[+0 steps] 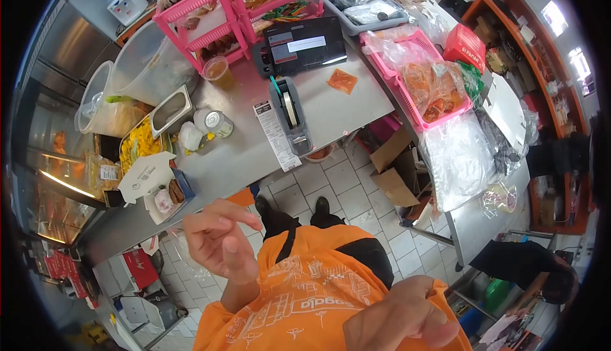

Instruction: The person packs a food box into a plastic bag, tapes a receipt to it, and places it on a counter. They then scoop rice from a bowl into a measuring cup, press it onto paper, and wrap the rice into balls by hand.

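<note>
My left hand (219,239) is raised in front of the orange shirt (318,294), palm partly up. Its fingers are loosely bent and apart, with nothing in them. Closest to it is an open white box (167,201) at the counter's front edge, holding food and a small wrapped piece. My right hand (407,316) is low against the shirt, curled. Its fingertips are hidden or cut off by the frame's lower edge, so I cannot see whether it holds anything.
On the steel counter (238,144) are a tape dispenser (291,115), a printed receipt (275,138), a can (218,123), a drink cup (218,73), a black tablet (305,44) and an orange packet (342,81). Pink baskets (420,122) stand right; a cardboard box (394,173) sits below.
</note>
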Action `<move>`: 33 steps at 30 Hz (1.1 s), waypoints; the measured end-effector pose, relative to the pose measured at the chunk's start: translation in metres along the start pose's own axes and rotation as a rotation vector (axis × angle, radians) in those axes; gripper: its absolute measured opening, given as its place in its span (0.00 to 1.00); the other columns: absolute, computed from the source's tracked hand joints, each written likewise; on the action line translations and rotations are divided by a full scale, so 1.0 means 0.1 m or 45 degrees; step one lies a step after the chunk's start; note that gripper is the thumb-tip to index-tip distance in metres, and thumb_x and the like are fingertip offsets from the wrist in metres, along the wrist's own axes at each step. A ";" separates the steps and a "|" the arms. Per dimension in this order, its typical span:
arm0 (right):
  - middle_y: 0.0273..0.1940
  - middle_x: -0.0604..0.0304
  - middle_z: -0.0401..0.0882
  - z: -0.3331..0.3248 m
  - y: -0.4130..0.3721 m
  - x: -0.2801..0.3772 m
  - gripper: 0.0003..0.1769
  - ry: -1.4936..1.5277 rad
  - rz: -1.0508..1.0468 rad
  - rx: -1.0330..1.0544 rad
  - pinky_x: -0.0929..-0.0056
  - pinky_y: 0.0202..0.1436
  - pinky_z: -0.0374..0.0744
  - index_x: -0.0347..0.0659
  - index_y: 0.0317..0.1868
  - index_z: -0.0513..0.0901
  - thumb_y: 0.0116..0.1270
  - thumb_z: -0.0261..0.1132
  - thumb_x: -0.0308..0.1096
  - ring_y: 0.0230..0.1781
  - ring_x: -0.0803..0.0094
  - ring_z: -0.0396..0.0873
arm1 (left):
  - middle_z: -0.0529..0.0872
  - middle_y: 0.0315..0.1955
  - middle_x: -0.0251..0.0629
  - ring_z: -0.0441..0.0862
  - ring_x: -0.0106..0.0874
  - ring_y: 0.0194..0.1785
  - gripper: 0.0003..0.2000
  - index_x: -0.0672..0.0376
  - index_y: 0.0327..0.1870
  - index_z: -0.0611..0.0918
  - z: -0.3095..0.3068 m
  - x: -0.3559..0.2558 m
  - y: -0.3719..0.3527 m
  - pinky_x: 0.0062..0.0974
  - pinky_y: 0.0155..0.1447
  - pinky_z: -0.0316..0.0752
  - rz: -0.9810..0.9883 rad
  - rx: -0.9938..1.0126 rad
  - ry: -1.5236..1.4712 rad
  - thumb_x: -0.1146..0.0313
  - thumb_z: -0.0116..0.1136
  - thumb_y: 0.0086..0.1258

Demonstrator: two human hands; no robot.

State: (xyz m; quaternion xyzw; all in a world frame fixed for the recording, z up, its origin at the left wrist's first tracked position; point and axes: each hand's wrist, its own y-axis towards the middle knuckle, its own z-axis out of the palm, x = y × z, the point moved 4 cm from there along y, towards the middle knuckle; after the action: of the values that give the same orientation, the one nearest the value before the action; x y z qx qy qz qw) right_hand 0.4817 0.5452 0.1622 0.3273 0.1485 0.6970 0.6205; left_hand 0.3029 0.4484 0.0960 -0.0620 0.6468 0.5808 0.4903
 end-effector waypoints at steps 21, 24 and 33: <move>0.36 0.43 0.85 -0.28 -0.01 0.00 0.55 -0.038 -0.296 0.236 0.83 0.20 0.67 0.11 0.68 0.63 0.75 0.48 0.69 0.19 0.74 0.76 | 0.85 0.30 0.49 0.77 0.25 0.28 0.13 0.64 0.44 0.72 0.08 0.31 -0.17 0.21 0.33 0.74 -0.404 -0.017 0.018 0.63 0.60 0.75; 0.23 0.68 0.75 -0.29 -0.16 0.14 0.52 -0.300 -0.093 0.238 0.80 0.15 0.60 0.20 0.71 0.65 0.74 0.48 0.69 0.15 0.84 0.68 | 0.85 0.30 0.47 0.77 0.25 0.28 0.13 0.64 0.43 0.72 0.05 0.33 -0.13 0.20 0.33 0.74 -0.391 0.010 0.078 0.63 0.59 0.76; 0.37 0.55 0.85 0.05 -0.20 0.52 0.15 -1.197 -0.783 -0.359 0.76 0.28 0.77 0.27 0.51 0.85 0.69 0.69 0.30 0.25 0.72 0.81 | 0.85 0.31 0.42 0.77 0.24 0.30 0.10 0.63 0.44 0.75 0.08 0.65 -0.25 0.19 0.35 0.73 -0.459 0.140 0.054 0.64 0.56 0.77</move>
State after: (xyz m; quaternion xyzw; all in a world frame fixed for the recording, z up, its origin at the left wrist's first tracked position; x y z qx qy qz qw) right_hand 0.4992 0.5977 0.1674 0.4579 -0.1491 0.2775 0.8313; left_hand 0.2905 0.4788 0.0344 -0.1622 0.6661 0.4460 0.5754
